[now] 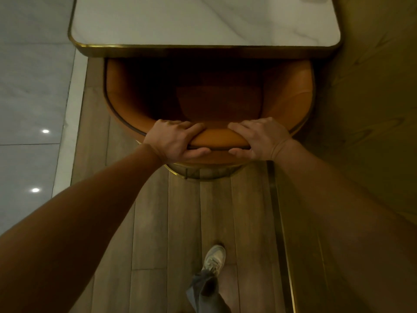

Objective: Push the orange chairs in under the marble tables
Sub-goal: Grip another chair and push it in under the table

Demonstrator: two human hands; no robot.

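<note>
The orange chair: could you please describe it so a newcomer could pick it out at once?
Find the marble table with the gold rim. The chair sits partly under its near edge, on the wood floor. It alone is orange and round-backed, with the left hand and right hand gripping its back.

Dim, warm light; glare spots on the floor tiles [33,132]; wide-angle bending at edges

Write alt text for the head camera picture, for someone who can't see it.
Seen from above, a person's left hand and right hand grip the curved back rim of a rounded orange chair, whose front sits under a white marble table with a gold edge. One sneakered foot stands on the wooden floor.
</note>
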